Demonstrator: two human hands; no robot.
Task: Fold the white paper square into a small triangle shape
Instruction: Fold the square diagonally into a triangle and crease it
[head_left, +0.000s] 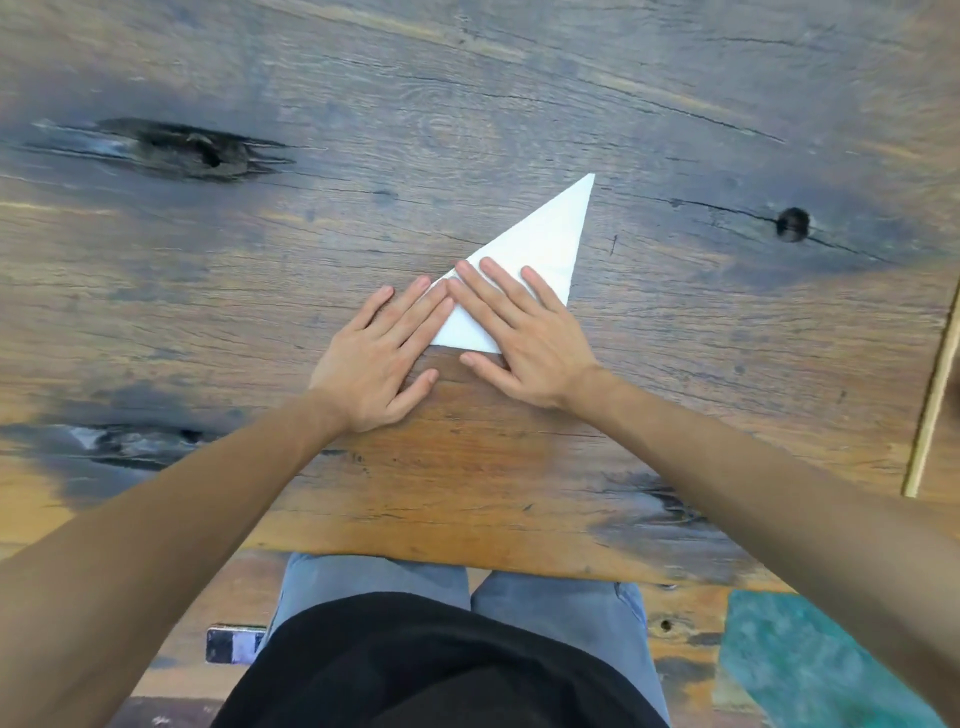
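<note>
The white paper (550, 236) lies folded into a triangle on the wooden table (467, 119), its long point aimed up and to the right. My right hand (519, 338) rests flat on the paper's near half, fingers spread and pressing down. My left hand (379, 358) lies flat on the table beside it, with the fingertips touching the paper's left corner. Neither hand grips anything. The near left part of the triangle is covered by my fingers.
A thin wooden stick (932, 395) lies along the table's right side. Dark knots mark the wood at the left (192, 150) and right (793, 223). Below the table's near edge are my lap and a phone (234, 644) on the bench.
</note>
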